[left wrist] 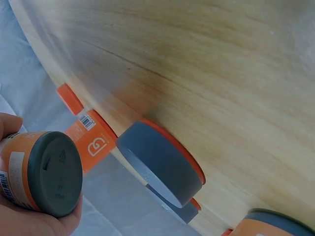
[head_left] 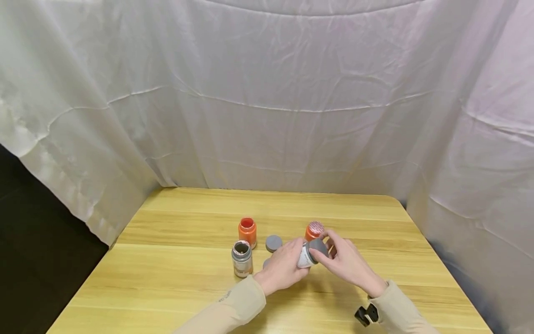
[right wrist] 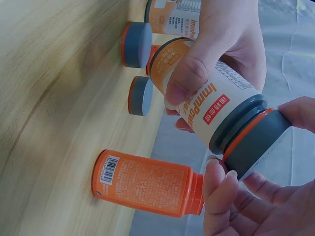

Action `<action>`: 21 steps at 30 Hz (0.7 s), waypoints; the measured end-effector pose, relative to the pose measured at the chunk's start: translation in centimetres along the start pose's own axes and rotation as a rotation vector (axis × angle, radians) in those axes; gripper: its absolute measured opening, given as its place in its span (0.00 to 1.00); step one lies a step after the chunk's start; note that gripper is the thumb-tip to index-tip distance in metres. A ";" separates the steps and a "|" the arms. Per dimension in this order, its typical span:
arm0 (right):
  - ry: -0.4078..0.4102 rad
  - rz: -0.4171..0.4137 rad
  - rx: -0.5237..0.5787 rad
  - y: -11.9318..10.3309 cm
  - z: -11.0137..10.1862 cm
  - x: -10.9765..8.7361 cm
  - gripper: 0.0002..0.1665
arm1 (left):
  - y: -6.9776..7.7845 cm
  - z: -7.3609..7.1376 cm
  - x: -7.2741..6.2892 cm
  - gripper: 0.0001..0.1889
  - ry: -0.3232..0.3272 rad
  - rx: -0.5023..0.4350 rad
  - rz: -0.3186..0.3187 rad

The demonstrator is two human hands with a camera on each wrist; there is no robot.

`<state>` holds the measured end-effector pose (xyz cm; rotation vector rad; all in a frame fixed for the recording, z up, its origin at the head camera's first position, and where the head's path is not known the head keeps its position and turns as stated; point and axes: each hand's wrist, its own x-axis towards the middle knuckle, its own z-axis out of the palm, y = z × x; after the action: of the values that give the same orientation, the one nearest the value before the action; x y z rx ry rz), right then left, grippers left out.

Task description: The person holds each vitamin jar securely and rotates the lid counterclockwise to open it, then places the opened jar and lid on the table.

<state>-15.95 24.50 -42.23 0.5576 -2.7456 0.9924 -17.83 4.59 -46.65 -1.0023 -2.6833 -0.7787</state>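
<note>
My left hand point(head_left: 285, 263) grips a supplement bottle point(right wrist: 204, 98) round its body, and the bottle is held tilted above the table. It has a white and orange label and a grey shoulder. At its top sits a grey cap point(right wrist: 258, 142) with an orange lower rim, which the fingers and thumb of my right hand point(head_left: 348, 260) pinch at the sides. In the left wrist view the bottle's dark grey base point(left wrist: 55, 173) faces the camera. Just behind the hands stands an orange bottle point(right wrist: 142, 182), capless, its mouth covered by a silvery seal.
To the left on the wooden table point(head_left: 167, 278) stand an uncapped grey bottle point(head_left: 243, 265) and an uncapped orange bottle point(head_left: 248, 233). Two loose grey caps point(right wrist: 141, 96) with orange rims lie near the left hand. A pale curtain point(head_left: 292, 139) hangs round the table.
</note>
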 end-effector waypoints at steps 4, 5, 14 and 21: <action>0.007 -0.031 0.026 0.2 -0.1 0.0 0.19 | 0.0 0.0 0.1 0.26 -0.005 0.000 -0.005; 0.008 -0.038 0.033 0.3 -0.1 0.0 0.19 | 0.0 0.0 0.1 0.26 -0.006 0.000 -0.005; -0.022 -0.088 0.071 0.7 -0.3 -0.1 0.24 | -0.1 0.2 0.2 0.27 -0.011 -0.001 -0.012; -0.058 -0.132 0.103 1.0 -0.5 -0.2 0.26 | -0.1 0.3 0.2 0.26 -0.012 -0.002 -0.015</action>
<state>-16.15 25.62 -42.45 0.7846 -2.6774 1.1066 -18.07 4.76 -46.87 -0.9911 -2.7042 -0.7805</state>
